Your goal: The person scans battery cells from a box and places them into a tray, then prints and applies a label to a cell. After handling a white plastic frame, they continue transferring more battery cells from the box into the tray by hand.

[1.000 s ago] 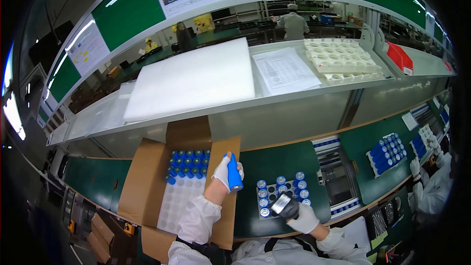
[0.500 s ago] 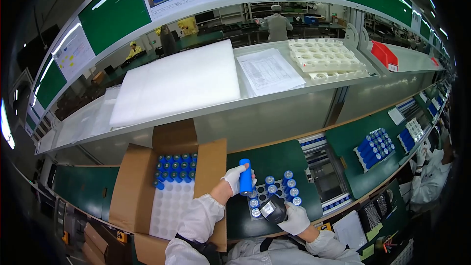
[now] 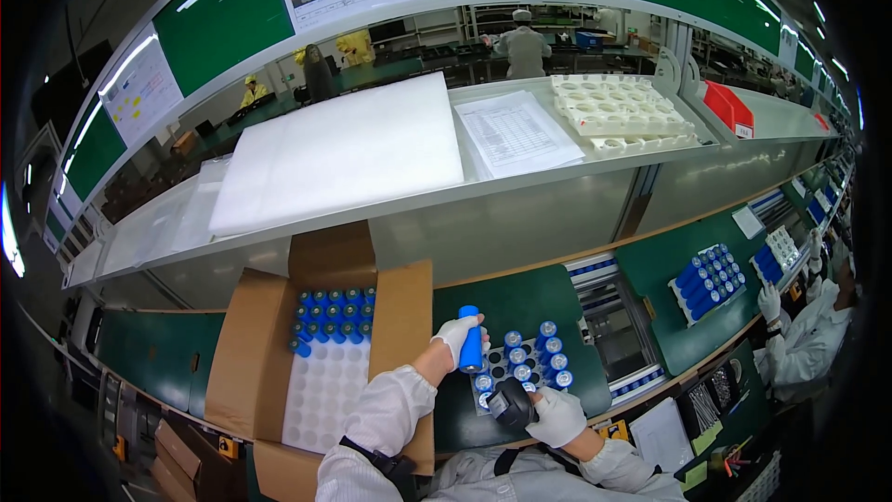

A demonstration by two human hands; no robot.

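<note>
My gloved left hand (image 3: 457, 338) grips a blue cylindrical battery cell (image 3: 471, 340), held upright above the left side of a holder. Several more blue cells (image 3: 548, 346) with silvery tops stand in that white holder (image 3: 498, 370), which has round holes, some of them bare. My gloved right hand (image 3: 558, 416) is closed around a black handheld scanner (image 3: 509, 403), low over the holder's near edge, covering part of it. Left of my hands, an open cardboard box (image 3: 401, 316) contains rows of blue cells (image 3: 333, 312) at its far end and a white foam insert (image 3: 325, 389) with round pockets.
A shelf ahead bears a white foam slab (image 3: 344, 153), papers (image 3: 517, 133), white plastic holders (image 3: 621, 104) and a red bin (image 3: 728, 109). Rightward, a roller track (image 3: 621, 344) adjoins another green mat with a filled cell holder (image 3: 708, 284). A co-worker's gloved hand (image 3: 769, 302) is beyond.
My left hand and its cell have moved slightly right. The scanner has turned, so its white label no longer shows. The co-worker's hand has come nearer the right-hand cell holder.
</note>
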